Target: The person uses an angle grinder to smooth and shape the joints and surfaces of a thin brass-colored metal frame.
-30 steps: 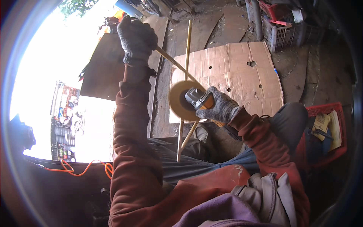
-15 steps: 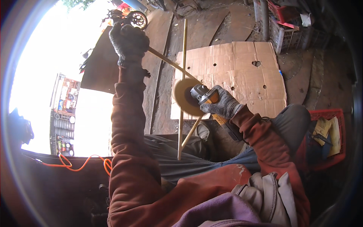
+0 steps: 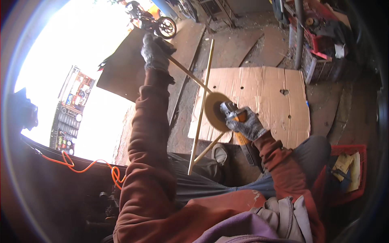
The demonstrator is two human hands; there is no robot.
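Closest to you, a purple cloth (image 3: 239, 227) and a grey cloth (image 3: 283, 214) lie over the front of your red-brown top (image 3: 225, 202). Past them are your jeans (image 3: 210, 188), with an orange cable (image 3: 73, 164) looping along a dark edge at your left. At your right sits a red crate (image 3: 364, 170) with papers inside it.

Beyond your lap, your gloved right hand (image 3: 248, 122) is wrapped around the yellow and black angle grinder (image 3: 243, 139), close to its head; its large tan disc (image 3: 214, 111) faces left. The slanting bar (image 3: 188, 74) runs behind that disc, which hides its middle; you cannot tell from this angle whether the two touch. A second bar (image 3: 198, 125), standing more upright in view, crosses it above the disc and passes just beside the disc's left edge.

Farther out, your gloved left hand (image 3: 156, 52) is closed on the upper end of the slanting bar. A flat cardboard sheet (image 3: 255, 81) with small holes lies on the floor beyond the grinder. Farthest off are a grey crate (image 3: 318, 71) and a motorcycle (image 3: 162, 26).
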